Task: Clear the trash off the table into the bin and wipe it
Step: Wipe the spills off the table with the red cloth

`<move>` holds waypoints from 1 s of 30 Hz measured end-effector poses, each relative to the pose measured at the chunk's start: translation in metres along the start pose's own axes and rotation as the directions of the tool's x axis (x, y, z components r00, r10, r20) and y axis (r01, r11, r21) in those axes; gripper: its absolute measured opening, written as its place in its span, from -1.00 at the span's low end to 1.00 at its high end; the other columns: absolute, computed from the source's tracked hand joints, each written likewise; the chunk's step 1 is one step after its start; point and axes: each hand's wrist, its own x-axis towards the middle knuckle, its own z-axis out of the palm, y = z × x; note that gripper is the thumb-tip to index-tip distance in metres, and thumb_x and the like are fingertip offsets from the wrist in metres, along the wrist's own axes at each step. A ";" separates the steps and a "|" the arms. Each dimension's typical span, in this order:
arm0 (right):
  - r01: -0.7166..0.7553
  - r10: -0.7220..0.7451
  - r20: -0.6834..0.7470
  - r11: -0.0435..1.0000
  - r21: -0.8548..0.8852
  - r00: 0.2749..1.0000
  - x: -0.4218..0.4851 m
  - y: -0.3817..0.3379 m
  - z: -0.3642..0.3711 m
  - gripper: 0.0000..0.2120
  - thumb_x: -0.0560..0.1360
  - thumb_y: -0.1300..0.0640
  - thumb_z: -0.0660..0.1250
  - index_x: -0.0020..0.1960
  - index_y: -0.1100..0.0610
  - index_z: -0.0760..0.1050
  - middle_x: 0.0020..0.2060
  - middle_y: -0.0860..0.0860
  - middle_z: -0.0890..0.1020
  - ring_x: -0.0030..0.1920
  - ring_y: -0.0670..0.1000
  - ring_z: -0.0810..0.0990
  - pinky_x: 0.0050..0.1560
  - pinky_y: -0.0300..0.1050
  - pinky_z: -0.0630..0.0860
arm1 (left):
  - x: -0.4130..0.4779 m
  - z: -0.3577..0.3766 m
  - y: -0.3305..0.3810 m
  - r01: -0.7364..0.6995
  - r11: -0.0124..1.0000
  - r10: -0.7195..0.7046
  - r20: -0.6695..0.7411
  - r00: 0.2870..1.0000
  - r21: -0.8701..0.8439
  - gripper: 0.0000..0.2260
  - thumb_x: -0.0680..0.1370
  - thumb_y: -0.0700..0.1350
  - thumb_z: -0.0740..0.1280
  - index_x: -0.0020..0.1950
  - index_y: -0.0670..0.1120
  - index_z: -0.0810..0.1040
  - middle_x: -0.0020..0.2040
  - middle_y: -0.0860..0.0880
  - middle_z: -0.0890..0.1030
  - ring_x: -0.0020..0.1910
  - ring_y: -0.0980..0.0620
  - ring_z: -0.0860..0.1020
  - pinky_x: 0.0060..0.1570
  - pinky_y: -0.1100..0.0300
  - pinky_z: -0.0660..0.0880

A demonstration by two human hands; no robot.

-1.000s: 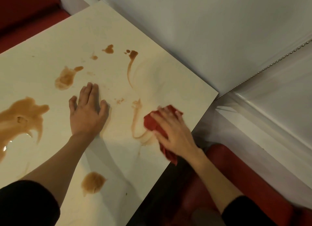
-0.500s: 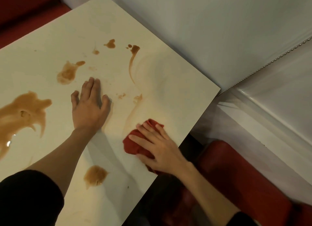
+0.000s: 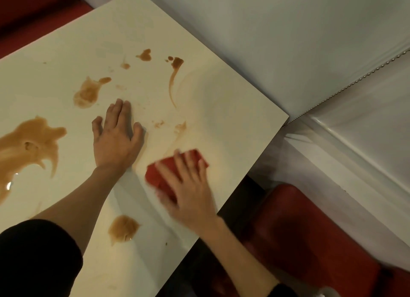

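Red cloth point(image 3: 155, 177) slid inward; cream table point(image 3: 221, 97) brown-puddled; white wall point(image 3: 266, 41), red seat point(image 3: 310, 241).

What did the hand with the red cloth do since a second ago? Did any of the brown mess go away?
The right hand slid the red cloth from the right edge of the table toward the left hand, pressing it flat. The curved brown streak there is wiped away, leaving a faint smear. The left hand stayed flat on the table; the big brown puddle and the small spill are unchanged.
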 end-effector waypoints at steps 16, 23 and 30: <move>-0.417 0.414 -0.081 0.909 -0.024 0.907 0.044 0.053 -0.012 -0.39 0.54 -0.23 0.00 0.51 0.01 0.23 0.51 0.16 0.23 0.51 0.23 0.16 0.47 0.23 0.10 | 0.002 0.002 0.000 -0.005 1.000 0.005 0.009 1.000 0.030 -0.48 0.63 0.06 0.03 0.57 -0.08 0.13 0.58 -0.03 0.12 0.55 0.07 0.05 0.50 -0.03 -0.05; 0.147 -0.153 0.078 0.987 0.069 0.985 -0.083 -0.032 0.006 -0.44 0.55 -0.20 0.20 0.51 -0.08 0.24 0.53 0.03 0.20 0.55 0.05 0.09 0.48 0.15 0.14 | 0.000 0.000 -0.003 -0.027 0.999 0.026 0.029 0.999 0.040 -0.46 0.63 0.08 0.00 0.57 -0.10 0.11 0.59 -0.04 0.11 0.55 0.05 0.04 0.50 -0.06 -0.04; 0.003 0.000 0.118 1.000 -0.025 0.993 -0.022 0.094 -0.039 -0.40 0.55 -0.27 0.07 0.52 -0.07 0.18 0.52 0.00 0.22 0.53 -0.01 0.12 0.49 0.18 0.06 | 0.000 -0.003 0.001 -0.029 0.999 0.028 0.043 0.999 0.033 -0.45 0.63 0.07 -0.03 0.58 -0.12 0.07 0.59 -0.05 0.08 0.56 0.03 0.01 0.51 -0.06 -0.08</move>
